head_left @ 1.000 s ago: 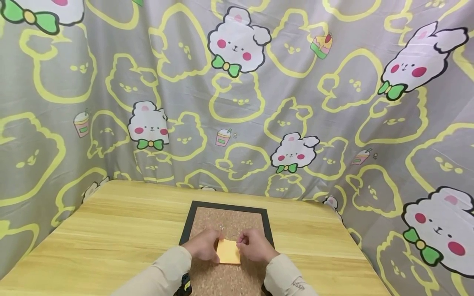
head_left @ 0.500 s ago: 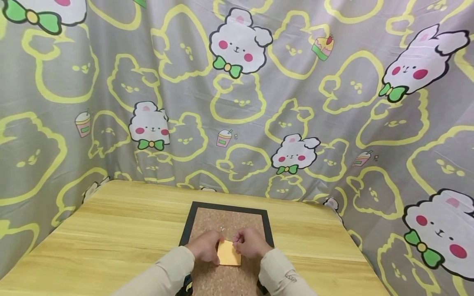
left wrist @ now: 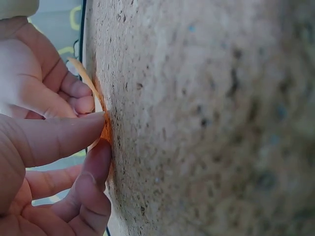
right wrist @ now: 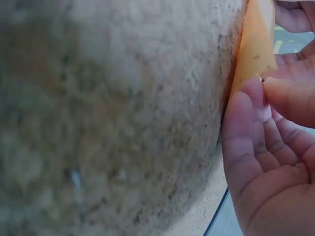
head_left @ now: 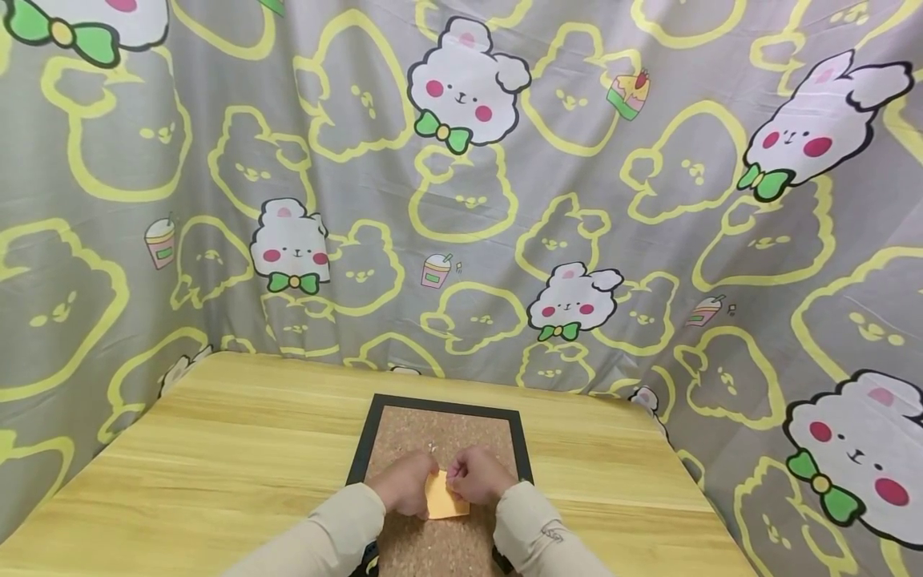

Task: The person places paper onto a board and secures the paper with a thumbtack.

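An orange sticky note (head_left: 449, 501) lies against a cork board (head_left: 433, 549) with a black frame. My left hand (head_left: 405, 485) pinches its left edge between thumb and finger, close against the cork in the left wrist view. At the top of the note, my right hand (head_left: 479, 478) has thumb and index finger pressed together. A small pin (right wrist: 262, 80) is nearly hidden between them, only a tiny dark point showing. Seen from the right wrist, the note (right wrist: 256, 49) curves away from the board, its far part behind the fingers.
A little cluster of shiny, clear bits (head_left: 433, 444) is on the cork beyond my hands. Under the board spreads a wooden table (head_left: 252, 433). A grey curtain (head_left: 490, 240) printed with cartoon rabbits hangs behind and at both sides.
My right hand has shifted left along the note's top edge, nearer my left hand. The left hand has edged slightly right and still pinches the note.
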`<state>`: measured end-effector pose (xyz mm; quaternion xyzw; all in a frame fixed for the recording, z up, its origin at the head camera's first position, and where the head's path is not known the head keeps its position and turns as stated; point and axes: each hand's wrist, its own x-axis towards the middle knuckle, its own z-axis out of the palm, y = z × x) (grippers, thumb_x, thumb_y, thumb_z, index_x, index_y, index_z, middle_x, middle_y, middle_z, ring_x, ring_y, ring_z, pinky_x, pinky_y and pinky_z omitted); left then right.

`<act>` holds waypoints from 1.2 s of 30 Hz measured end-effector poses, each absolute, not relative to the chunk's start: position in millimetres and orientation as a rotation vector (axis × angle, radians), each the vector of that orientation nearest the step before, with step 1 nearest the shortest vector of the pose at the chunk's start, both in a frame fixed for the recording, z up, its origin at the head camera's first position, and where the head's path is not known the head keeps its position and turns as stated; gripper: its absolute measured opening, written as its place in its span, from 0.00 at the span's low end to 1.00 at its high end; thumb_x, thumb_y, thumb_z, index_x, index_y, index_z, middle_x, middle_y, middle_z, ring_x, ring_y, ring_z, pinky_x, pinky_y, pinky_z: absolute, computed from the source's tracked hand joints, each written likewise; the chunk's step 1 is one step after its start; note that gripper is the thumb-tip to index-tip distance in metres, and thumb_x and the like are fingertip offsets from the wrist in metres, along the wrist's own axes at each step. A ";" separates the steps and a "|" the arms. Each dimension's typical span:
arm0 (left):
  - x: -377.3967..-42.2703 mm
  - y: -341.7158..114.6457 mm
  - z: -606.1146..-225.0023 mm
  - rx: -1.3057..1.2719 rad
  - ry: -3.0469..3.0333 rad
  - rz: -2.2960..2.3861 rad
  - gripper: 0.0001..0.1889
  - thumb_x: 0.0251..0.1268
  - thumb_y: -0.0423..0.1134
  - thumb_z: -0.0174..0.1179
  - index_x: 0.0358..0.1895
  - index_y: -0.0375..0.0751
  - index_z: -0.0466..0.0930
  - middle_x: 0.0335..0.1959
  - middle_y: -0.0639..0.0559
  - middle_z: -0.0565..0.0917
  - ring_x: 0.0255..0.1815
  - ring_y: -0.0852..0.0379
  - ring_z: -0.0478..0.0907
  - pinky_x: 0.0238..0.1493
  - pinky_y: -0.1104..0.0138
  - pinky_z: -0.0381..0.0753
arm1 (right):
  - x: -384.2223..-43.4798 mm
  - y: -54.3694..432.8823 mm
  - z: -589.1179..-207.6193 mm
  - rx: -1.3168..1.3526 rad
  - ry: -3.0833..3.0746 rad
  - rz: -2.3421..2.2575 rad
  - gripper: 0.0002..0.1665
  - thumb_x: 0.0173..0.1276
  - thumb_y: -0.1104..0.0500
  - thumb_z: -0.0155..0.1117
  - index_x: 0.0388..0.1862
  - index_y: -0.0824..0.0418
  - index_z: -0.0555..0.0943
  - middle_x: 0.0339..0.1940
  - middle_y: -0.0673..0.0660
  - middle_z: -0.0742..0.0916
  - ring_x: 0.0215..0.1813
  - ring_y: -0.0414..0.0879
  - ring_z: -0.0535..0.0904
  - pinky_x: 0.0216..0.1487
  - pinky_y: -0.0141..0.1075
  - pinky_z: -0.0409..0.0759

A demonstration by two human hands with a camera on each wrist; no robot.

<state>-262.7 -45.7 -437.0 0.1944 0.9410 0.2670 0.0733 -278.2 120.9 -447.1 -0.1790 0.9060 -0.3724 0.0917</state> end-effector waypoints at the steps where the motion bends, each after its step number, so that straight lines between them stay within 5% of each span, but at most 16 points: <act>1: -262.4 -45.4 -436.9 0.588 2.835 0.785 0.25 0.31 0.23 0.78 0.41 0.29 0.80 0.31 0.49 0.76 0.30 0.56 0.71 0.37 0.62 0.77 | -278.1 120.5 -447.5 -0.530 2.689 -1.108 0.11 0.58 0.74 0.62 0.21 0.62 0.77 0.17 0.50 0.78 0.20 0.40 0.72 0.20 0.30 0.69; 21: -262.8 -45.4 -438.1 0.523 2.814 0.798 0.26 0.33 0.24 0.78 0.43 0.31 0.81 0.38 0.47 0.75 0.35 0.53 0.71 0.43 0.57 0.77 | -285.7 119.4 -451.9 -0.348 2.636 -1.078 0.10 0.65 0.68 0.64 0.25 0.60 0.78 0.20 0.52 0.80 0.25 0.43 0.72 0.26 0.33 0.69; 36: -264.6 -45.2 -437.8 0.573 2.810 0.687 0.23 0.35 0.27 0.78 0.42 0.33 0.83 0.39 0.50 0.75 0.38 0.55 0.71 0.45 0.61 0.77 | -288.1 111.4 -455.5 -0.303 2.739 -0.943 0.13 0.60 0.70 0.62 0.18 0.59 0.74 0.15 0.50 0.76 0.20 0.42 0.68 0.22 0.32 0.63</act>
